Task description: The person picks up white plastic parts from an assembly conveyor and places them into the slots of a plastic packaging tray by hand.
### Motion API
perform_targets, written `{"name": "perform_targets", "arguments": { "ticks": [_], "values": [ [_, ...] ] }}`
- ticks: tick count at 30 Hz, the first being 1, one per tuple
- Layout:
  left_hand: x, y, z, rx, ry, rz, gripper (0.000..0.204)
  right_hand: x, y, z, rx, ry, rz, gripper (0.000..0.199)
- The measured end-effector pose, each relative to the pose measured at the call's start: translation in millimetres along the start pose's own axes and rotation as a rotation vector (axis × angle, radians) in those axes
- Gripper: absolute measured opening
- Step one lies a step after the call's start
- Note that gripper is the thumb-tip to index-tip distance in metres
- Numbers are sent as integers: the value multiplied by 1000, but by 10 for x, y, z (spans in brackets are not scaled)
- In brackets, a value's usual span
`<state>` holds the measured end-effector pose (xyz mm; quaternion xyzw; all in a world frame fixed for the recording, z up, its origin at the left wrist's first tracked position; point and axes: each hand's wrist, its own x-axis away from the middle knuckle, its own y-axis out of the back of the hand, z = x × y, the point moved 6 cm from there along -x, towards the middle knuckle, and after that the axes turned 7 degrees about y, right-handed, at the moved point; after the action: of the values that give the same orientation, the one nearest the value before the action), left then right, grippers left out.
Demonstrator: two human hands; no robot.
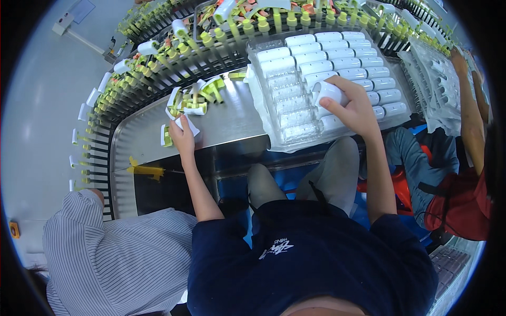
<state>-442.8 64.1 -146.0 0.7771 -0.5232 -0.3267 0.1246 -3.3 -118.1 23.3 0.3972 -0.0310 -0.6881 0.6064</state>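
My right hand (359, 109) is closed round a white cup-like cylindrical shell (328, 91), held over a clear plastic tray (289, 101). Rows of glossy white rounded shells (347, 63) fill much of that tray, while several slots in its leftmost column hold none. To the left, my left hand (183, 139) grips a white plastic piece (192, 128) just above the metal bench; its far side is partly hidden by my fingers. Beside this hand lies a loose pile of yellow-green and white plastic pieces (196, 100), with a yellow-green part (166, 135) near my fingertips.
A curved black slatted conveyor (153, 84) carrying yellow-green pegs and white parts wraps round the metal bench (232, 118). More clear trays (429, 79) stand at the right, by a co-worker's arm (470, 116). Another person in a striped shirt (121, 258) sits close at my left.
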Motion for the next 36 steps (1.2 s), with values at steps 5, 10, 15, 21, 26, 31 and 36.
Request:
{"name": "perform_targets", "arguments": {
  "ticks": [5,10,15,21,26,31,36],
  "values": [
    [188,-209,-313,-7,-26,34,41,-42,-3,-49,-13,-8,-8,42],
    [343,-289,-409,6,42,9,46,-47,-14,-70,-11,-74,55,39],
    [568,-469,-727,67,43,125,40,-37,-14,-77,-33,-74,43,39],
    [595,-286,-974,210,-72,-147,35,-10,34,-127,-23,-77,42,38],
    [-213,192,-167,411,184,-296,41,-89,10,-115,-1,-42,29,41],
    [-414,-379,-67,391,171,-3,45,-60,8,-173,-18,-43,8,45],
    [-120,-510,-171,266,152,-213,47,-86,-4,-158,-39,-24,-4,45]
  ]
}}
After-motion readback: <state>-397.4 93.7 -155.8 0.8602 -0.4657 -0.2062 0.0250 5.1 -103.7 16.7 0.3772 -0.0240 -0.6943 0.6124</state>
